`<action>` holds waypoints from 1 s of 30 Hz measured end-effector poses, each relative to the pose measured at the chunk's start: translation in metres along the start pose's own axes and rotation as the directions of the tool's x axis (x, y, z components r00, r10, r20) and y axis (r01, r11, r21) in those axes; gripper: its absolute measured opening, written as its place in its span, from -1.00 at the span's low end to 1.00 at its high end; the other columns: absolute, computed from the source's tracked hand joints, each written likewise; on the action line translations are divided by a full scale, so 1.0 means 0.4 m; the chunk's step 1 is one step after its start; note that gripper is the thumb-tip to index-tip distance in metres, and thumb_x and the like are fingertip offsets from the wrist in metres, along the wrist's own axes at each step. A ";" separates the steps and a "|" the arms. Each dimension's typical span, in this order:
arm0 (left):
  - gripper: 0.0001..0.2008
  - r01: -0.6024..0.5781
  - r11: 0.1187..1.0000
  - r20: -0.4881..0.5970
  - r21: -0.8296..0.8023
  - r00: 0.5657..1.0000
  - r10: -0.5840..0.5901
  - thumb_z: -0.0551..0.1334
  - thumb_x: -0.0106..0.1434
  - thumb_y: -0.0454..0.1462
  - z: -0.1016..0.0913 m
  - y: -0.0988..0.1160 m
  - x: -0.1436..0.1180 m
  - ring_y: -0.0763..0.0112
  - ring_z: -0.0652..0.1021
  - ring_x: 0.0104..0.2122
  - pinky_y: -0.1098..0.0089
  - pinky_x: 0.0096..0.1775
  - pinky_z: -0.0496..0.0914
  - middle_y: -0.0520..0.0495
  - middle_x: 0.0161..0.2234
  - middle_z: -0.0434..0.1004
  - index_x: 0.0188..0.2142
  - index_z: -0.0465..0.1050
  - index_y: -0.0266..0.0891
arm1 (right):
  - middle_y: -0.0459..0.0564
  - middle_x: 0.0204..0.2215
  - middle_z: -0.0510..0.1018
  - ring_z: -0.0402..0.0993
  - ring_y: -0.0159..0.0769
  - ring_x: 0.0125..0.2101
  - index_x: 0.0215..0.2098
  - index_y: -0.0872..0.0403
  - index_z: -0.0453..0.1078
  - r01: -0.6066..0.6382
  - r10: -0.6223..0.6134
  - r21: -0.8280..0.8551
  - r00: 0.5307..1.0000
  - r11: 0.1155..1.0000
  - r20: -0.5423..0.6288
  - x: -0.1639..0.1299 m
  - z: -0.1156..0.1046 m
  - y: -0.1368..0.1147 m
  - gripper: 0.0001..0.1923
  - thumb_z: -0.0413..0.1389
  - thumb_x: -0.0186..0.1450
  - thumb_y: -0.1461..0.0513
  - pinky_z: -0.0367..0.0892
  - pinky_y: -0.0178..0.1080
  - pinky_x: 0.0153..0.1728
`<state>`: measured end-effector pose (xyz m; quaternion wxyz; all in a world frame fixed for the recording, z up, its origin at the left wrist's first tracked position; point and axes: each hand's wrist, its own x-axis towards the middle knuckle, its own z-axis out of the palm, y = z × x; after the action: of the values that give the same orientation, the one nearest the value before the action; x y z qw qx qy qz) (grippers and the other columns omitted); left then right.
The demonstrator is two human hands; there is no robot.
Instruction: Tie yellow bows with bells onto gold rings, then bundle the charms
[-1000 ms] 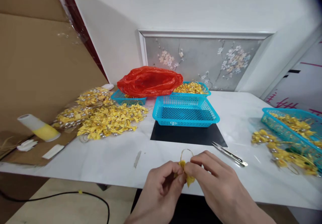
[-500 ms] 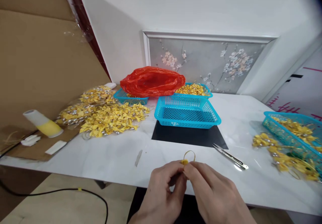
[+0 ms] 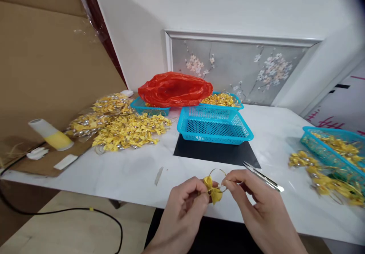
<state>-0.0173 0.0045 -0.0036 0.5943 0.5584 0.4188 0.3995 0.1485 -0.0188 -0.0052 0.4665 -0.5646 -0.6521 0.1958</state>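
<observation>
Between my two hands, over the table's front edge, is a yellow ribbon bow (image 3: 216,194) with a thin gold-coloured loop rising from it. The fingers of my left hand (image 3: 185,210) pinch the bow from its left side. On the other side, the thumb and forefinger of my right hand (image 3: 253,199) close on the loop, near a small pale spot I cannot make out. Tweezers (image 3: 264,177) lie on the table just beyond my right hand. A blue plastic basket (image 3: 215,138) stands ahead of both hands on a black mat (image 3: 216,156).
Piled yellow bows (image 3: 131,130) with silvery beads lie at left, beside a yellow-and-white cone (image 3: 51,134). A red plastic bag (image 3: 175,90) rests over baskets at the back. At right, another blue basket (image 3: 327,147) holds yellow bows, with more bows (image 3: 322,176) before it.
My hands have drawn apart, the right one moving to the right. The bow, mostly covered by my fingers before, now shows its petals and loop. The view has shifted slightly.
</observation>
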 end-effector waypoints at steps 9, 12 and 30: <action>-0.82 -0.046 0.996 0.032 -0.079 0.998 0.049 0.12 0.23 -0.31 -0.001 -0.020 0.002 0.30 0.44 -0.26 0.35 -0.20 0.35 -0.07 -0.29 0.42 -0.52 0.28 -0.20 | -0.11 -0.42 0.51 0.45 -0.41 -0.47 -0.30 0.02 0.32 0.068 -0.068 0.008 0.996 0.998 -0.050 0.005 0.001 0.025 -0.83 -0.06 0.42 0.20 0.33 -0.40 -0.50; -0.82 -0.114 0.993 0.013 -0.016 0.993 0.114 0.13 0.22 -0.32 -0.004 -0.023 0.002 0.27 0.46 -0.20 0.33 -0.17 0.38 -0.12 -0.10 0.38 -0.52 0.31 -0.21 | -0.09 -0.38 0.52 0.47 -0.42 -0.45 -0.28 0.03 0.32 0.042 -0.037 0.115 0.998 0.992 -0.046 0.010 0.007 0.024 -0.83 -0.06 0.43 0.20 0.39 -0.39 -0.43; -0.76 -0.545 0.760 -0.067 0.354 0.796 0.601 0.09 0.26 -0.43 0.003 -0.018 -0.016 0.40 0.52 -0.38 0.40 -0.32 0.39 -0.02 -0.25 0.50 -0.47 0.40 -0.12 | -0.13 -0.46 0.45 0.41 -0.44 -0.44 -0.36 0.07 0.22 -0.207 0.122 0.612 0.976 0.764 0.177 0.053 0.026 0.000 -0.75 0.01 0.41 0.09 0.38 -0.36 -0.37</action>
<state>-0.0182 -0.0023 -0.0103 0.3060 0.7098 0.3365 0.5379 0.1415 0.0037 -0.0022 0.5661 -0.4188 -0.5258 0.4771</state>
